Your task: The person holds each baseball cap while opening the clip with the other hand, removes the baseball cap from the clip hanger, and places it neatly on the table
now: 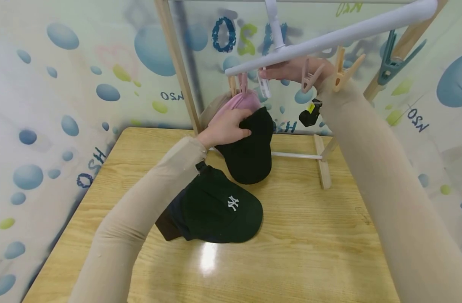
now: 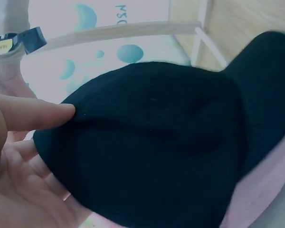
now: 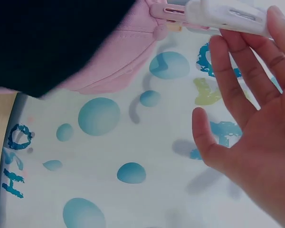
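The left hand (image 1: 225,129) grips a black cap (image 1: 253,151) by its crown edge, thumb on the outside, brim pointing down. In the left wrist view, the thumb of the left hand (image 2: 26,175) presses on the cap (image 2: 156,137) and the other fingers go behind it. Above the cap, the right hand (image 1: 291,69) pinches a white clothespin (image 1: 265,86) just under the white bar (image 1: 329,40). The right wrist view shows the right hand (image 3: 256,118) at the clothespin (image 3: 228,16), beside a pink cap (image 3: 118,57).
Pink (image 1: 243,83) and orange (image 1: 232,85) clothespins hold the pink and beige caps at the bar's left end. Other clothespins, one of them blue (image 1: 390,67), hang to the right. Dark caps, the top one with a white logo (image 1: 233,203), lie on the wooden table (image 1: 310,252).
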A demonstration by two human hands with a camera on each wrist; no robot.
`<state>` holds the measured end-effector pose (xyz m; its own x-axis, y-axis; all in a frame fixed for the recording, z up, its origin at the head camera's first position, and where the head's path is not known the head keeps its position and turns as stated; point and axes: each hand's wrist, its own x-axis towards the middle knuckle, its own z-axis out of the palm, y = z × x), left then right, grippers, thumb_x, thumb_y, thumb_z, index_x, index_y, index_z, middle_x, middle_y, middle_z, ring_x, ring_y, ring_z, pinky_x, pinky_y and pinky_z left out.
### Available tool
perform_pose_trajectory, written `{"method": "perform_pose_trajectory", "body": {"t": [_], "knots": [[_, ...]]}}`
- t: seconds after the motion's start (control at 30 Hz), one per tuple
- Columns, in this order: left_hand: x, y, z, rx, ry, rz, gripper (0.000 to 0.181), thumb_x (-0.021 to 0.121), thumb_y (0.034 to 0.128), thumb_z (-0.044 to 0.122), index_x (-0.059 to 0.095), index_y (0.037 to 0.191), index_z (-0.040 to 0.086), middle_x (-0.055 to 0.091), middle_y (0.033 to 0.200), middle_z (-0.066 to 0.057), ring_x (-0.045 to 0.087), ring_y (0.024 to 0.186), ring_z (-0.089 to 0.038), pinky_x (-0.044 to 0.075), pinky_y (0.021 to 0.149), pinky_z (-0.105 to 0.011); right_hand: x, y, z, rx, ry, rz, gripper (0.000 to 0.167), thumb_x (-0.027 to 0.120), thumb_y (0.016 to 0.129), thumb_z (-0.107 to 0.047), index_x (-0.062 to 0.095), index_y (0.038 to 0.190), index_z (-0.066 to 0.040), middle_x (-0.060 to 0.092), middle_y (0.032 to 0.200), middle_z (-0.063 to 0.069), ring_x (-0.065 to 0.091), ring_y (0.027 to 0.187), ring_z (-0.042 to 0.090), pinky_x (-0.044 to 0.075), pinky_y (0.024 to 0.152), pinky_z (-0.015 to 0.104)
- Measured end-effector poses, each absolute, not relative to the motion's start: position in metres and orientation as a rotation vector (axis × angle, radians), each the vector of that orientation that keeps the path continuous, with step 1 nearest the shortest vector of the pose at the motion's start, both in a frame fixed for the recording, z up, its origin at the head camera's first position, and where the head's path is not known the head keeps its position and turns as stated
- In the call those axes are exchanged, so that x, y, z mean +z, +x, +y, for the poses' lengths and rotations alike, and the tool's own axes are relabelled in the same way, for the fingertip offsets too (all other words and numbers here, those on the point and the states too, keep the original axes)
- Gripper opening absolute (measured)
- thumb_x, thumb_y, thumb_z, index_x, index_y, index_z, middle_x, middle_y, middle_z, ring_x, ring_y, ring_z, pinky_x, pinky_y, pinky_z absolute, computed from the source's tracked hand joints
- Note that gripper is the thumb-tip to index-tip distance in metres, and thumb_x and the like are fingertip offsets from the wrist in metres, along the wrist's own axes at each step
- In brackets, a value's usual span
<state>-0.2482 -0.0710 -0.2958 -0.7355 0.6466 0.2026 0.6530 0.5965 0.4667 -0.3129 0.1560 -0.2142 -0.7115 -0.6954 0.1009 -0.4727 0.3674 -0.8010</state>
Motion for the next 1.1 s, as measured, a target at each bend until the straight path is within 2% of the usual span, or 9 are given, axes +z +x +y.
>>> {"method": "perform_pose_trajectory", "body": {"t": [0.07, 0.1, 0.2, 0.23, 0.3, 0.47, 0.83, 1.1], "knots": [[-0.298, -0.246, -0.071, -0.861, -1.154, -2.835, 0.015, 0.066, 0.0866, 0.003, 0.051, 0.089, 0.001, 0.04, 0.074, -0.005, 0.04, 0.072, -0.022, 0.033, 0.07, -0.032, -0.215, -0.312, 0.153, -1.302, -1.062, 2.386, 0.012, 0.064, 0.094, -0.016, 0.07, 0.101, -0.009, 0.056, 0.085, -0.002, 0.042, 0.077, 0.013, 0.033, 0.071, 0.028], [-0.299, -0.246, -0.071, -0.877, -1.159, -2.84, 0.015, 0.065, 0.0863, 0.002, 0.051, 0.089, 0.001, 0.04, 0.075, -0.005, 0.04, 0.072, -0.022, 0.033, 0.07, -0.032, -0.214, -0.308, 0.148, -1.34, -0.916, 2.439, 0.008, 0.066, 0.093, -0.019, 0.07, 0.097, -0.014, 0.051, 0.078, -0.003, 0.038, 0.072, 0.015, 0.031, 0.067, 0.028], [-0.299, -0.245, -0.072, -0.91, -1.148, -2.845, 0.014, 0.066, 0.0861, 0.002, 0.052, 0.09, 0.0, 0.043, 0.076, -0.006, 0.042, 0.072, -0.022, 0.035, 0.07, -0.031, -0.212, -0.306, 0.143, -1.316, -0.866, 2.486, 0.012, 0.066, 0.093, -0.02, 0.068, 0.098, -0.009, 0.05, 0.077, 0.001, 0.035, 0.069, 0.018, 0.032, 0.065, 0.029], [-0.299, -0.245, -0.072, -0.916, -1.141, -2.845, 0.015, 0.066, 0.0859, 0.002, 0.052, 0.091, 0.0, 0.043, 0.076, -0.006, 0.043, 0.073, -0.022, 0.035, 0.07, -0.031, -0.212, -0.305, 0.142, -1.315, -0.845, 2.49, 0.013, 0.066, 0.093, -0.02, 0.068, 0.099, -0.009, 0.052, 0.079, 0.0, 0.038, 0.07, 0.017, 0.034, 0.065, 0.028], [-0.298, -0.245, -0.073, -0.935, -1.134, -2.838, 0.015, 0.066, 0.0855, 0.002, 0.054, 0.092, -0.001, 0.046, 0.077, -0.007, 0.045, 0.074, -0.023, 0.037, 0.071, -0.031, -0.212, -0.304, 0.142, -1.306, -0.82, 2.495, 0.016, 0.066, 0.093, -0.021, 0.067, 0.103, -0.008, 0.057, 0.09, 0.0, 0.046, 0.08, 0.017, 0.04, 0.076, 0.03], [-0.296, -0.241, -0.076, -0.96, -1.121, -2.835, 0.016, 0.068, 0.0857, 0.004, 0.054, 0.093, -0.001, 0.046, 0.078, -0.007, 0.045, 0.074, -0.022, 0.036, 0.071, -0.03, -0.214, -0.303, 0.142, -1.293, -0.792, 2.488, 0.022, 0.064, 0.094, -0.023, 0.063, 0.109, -0.007, 0.058, 0.105, 0.003, 0.05, 0.102, 0.02, 0.041, 0.093, 0.04], [-0.286, -0.232, -0.087, -1.095, -1.065, -2.8, 0.018, 0.068, 0.0881, 0.007, 0.051, 0.09, 0.001, 0.038, 0.077, -0.006, 0.04, 0.074, -0.021, 0.032, 0.069, -0.03, -0.215, -0.308, 0.14, -1.1, -0.777, 2.559, 0.044, 0.056, 0.098, -0.031, 0.053, 0.13, -0.002, 0.051, 0.133, 0.019, 0.051, 0.113, 0.028, 0.035, 0.101, 0.051], [-0.281, -0.22, -0.093, -1.157, -1.067, -2.756, 0.017, 0.068, 0.0882, 0.007, 0.055, 0.097, 0.001, 0.047, 0.076, -0.007, 0.046, 0.069, -0.02, 0.036, 0.068, -0.03, -0.218, -0.309, 0.138, -1.029, -0.787, 2.562, 0.048, 0.048, 0.101, -0.034, 0.048, 0.133, 0.001, 0.049, 0.134, 0.02, 0.049, 0.118, 0.033, 0.034, 0.102, 0.054]]}}
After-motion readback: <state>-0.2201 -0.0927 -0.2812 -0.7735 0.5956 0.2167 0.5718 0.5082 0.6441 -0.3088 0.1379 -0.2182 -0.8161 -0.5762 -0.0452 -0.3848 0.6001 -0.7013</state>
